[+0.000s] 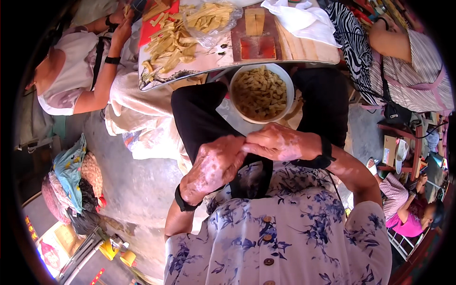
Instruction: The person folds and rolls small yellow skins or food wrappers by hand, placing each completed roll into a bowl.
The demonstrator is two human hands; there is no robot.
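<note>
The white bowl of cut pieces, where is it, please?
In the head view, the bowl sits upper centre, between the knees, just beyond the right hand.

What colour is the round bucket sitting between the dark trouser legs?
The bucket is whitish, showing best in the head view, along its inner wall.

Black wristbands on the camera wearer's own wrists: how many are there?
2: the left wristband is just behind the left hand, the right wristband just behind the right hand. Both wrists show.
</note>
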